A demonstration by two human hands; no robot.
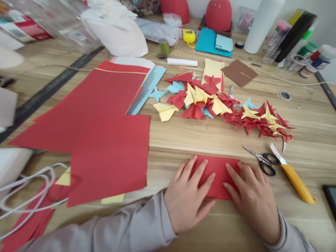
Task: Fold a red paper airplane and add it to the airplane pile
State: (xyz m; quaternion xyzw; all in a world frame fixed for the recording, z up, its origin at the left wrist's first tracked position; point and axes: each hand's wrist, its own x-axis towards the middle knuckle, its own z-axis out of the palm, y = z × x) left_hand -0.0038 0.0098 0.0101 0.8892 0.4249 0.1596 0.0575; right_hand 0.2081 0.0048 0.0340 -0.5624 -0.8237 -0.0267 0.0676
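Note:
A small rectangle of red paper [219, 169] lies flat on the wooden table in front of me. My left hand [186, 196] rests on its left side, fingers spread and pressed down from above. On the right side lies my right hand [253, 194], its index finger and thumb stretched over the paper while the other fingers bend at the right edge. Just beyond the right hand are black-handled scissors [264, 161] and a yellow utility knife [298, 182] with its blade out. Large red paper sheets [110, 161] spread to the left.
Folded red, yellow and blue paper pieces [196, 96] are heaped behind my hands, continuing in a second pile [262, 119]. White cables [49, 178] loop at the left. A brown paper square [239, 72], yellow tape measure [189, 36] and several bottles [265, 24] sit farther back.

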